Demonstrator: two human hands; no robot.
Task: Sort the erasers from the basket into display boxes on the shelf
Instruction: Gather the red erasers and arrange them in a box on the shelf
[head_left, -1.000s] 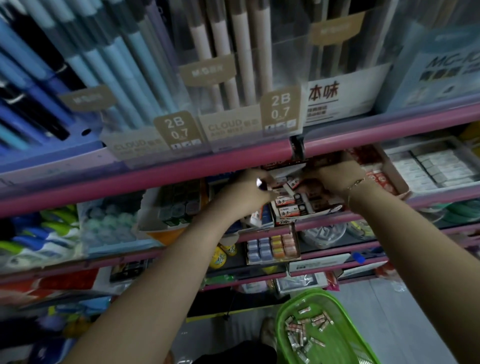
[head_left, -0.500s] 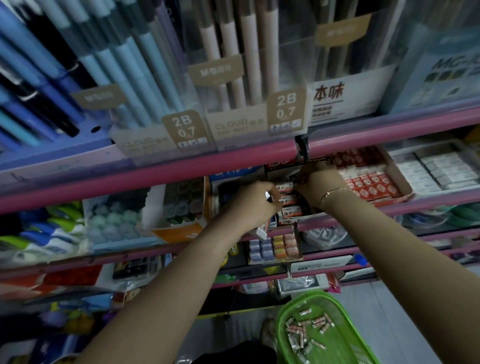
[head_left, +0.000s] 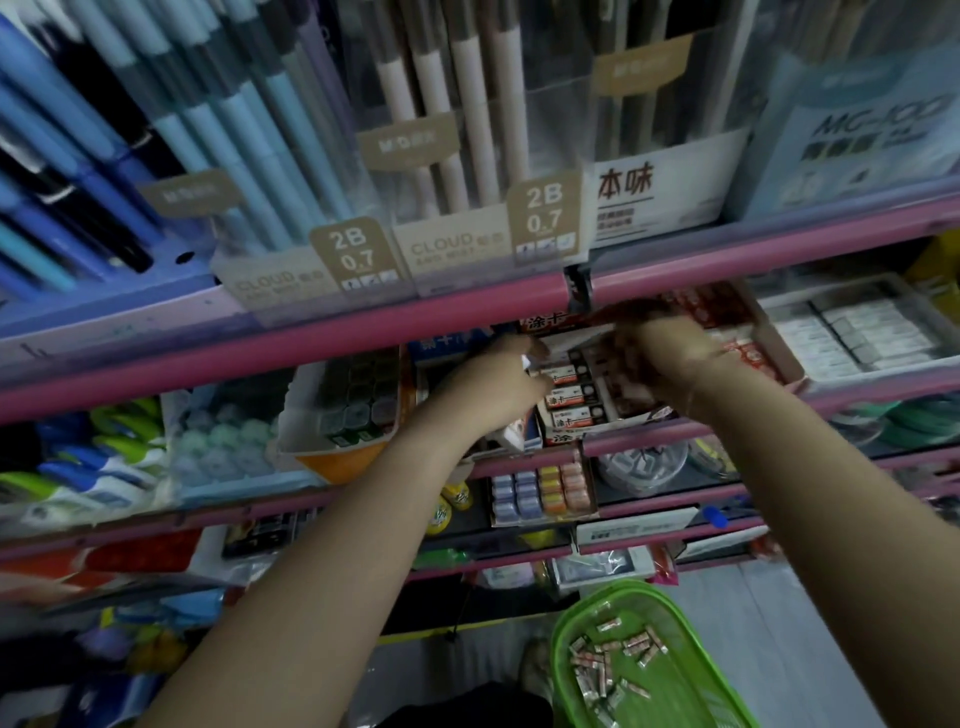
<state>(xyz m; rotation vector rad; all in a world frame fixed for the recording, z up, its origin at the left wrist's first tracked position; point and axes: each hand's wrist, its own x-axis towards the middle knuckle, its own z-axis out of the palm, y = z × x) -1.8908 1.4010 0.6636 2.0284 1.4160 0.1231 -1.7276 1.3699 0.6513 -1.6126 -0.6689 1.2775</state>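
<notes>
Overhead, both hands (head_left: 498, 384) (head_left: 670, 358) inside display box (head_left: 587, 426), beneath pink shelf edge (head_left: 291, 348).

Since half a second ago we see the right hand (head_left: 670, 358) shifted onto the eraser box (head_left: 582, 400), now blurred.

A pink-edged shelf (head_left: 291, 345) runs across mid-frame. On its upper tier stand clear pencil boxes (head_left: 447, 156). The tier below holds, at centre, an eraser box (head_left: 576, 410), a red box (head_left: 748, 353) to its right and a white-eraser tray (head_left: 857, 338) at far right. On the floor (head_left: 769, 623), lower right, sits a green basket (head_left: 691, 686) of erasers (head_left: 608, 670).
</notes>
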